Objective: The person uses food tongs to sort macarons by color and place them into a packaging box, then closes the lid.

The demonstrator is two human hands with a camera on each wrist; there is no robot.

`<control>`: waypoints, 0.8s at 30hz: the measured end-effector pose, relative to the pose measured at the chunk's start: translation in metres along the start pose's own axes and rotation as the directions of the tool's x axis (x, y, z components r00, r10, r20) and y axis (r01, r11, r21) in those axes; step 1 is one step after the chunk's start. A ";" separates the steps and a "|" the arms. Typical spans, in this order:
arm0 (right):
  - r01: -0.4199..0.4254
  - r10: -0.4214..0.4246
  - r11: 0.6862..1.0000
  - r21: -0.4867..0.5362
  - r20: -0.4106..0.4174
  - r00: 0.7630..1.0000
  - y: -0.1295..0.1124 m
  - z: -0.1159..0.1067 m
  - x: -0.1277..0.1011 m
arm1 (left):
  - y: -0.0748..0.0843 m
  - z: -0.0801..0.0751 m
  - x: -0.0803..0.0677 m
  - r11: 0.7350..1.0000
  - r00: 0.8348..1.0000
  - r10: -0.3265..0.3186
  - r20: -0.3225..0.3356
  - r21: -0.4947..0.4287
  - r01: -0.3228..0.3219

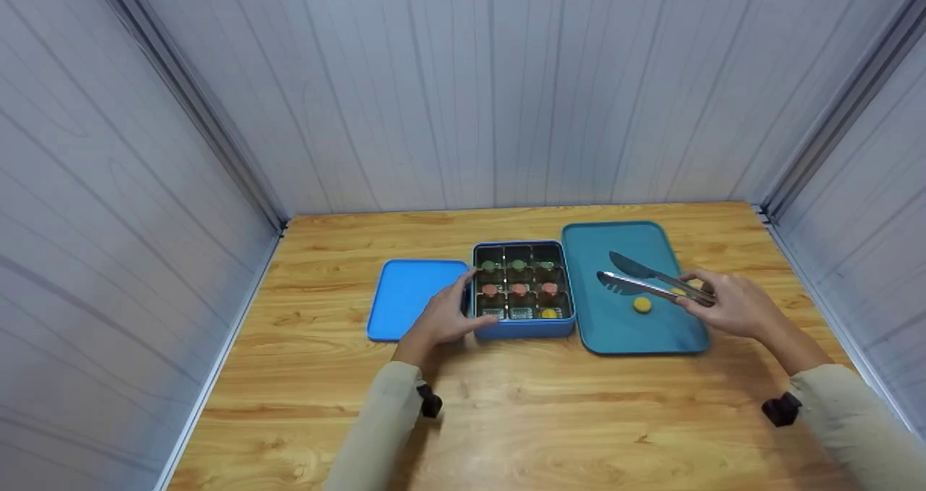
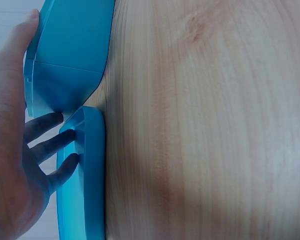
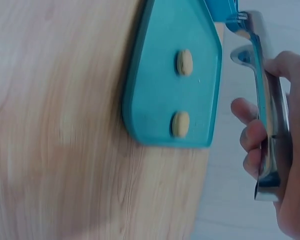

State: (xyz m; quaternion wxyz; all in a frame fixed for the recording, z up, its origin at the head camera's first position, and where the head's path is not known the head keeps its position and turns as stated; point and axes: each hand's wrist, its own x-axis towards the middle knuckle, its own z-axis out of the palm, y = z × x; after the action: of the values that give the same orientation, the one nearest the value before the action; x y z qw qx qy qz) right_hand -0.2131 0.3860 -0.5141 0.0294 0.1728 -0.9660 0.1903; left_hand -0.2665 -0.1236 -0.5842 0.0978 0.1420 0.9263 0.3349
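Note:
My right hand [image 1: 734, 304] holds metal tongs [image 3: 272, 120] by the handle end, thumb on one side and fingers on the other. The tong tips stand apart over the teal tray [image 1: 615, 332], with nothing between them. Yellow macarons [image 1: 642, 304] lie on the tray; two show in the right wrist view. My left hand [image 1: 446, 314] touches the blue divided box [image 1: 528, 329] at its front left corner, thumb at the front rim, other fingers loosely extended. Inside the box, green macarons [image 1: 518, 265] sit in the back row, pink macarons [image 1: 519, 289] in the middle, a yellow one at front right.
A blue lid [image 1: 412, 296] lies flat left of the box, partly under my left hand in the head view. The tray stands close against the box's right side. Pale panel walls [image 1: 463, 100] border the wooden table [image 1: 521, 419] at the back and sides.

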 end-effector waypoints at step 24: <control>-0.068 0.055 0.995 0.070 0.170 0.984 0.037 -0.003 -0.016 | 0.000 0.000 -0.001 1.000 1.000 0.014 -0.005 -0.005 -0.014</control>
State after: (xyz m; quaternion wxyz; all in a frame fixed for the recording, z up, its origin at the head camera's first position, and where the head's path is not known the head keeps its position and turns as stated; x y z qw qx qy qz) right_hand -0.2109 0.4244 -0.5268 -0.0648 0.1591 -0.9620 0.2122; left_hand -0.2655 -0.1238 -0.5844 0.0935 0.1476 0.9247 0.3381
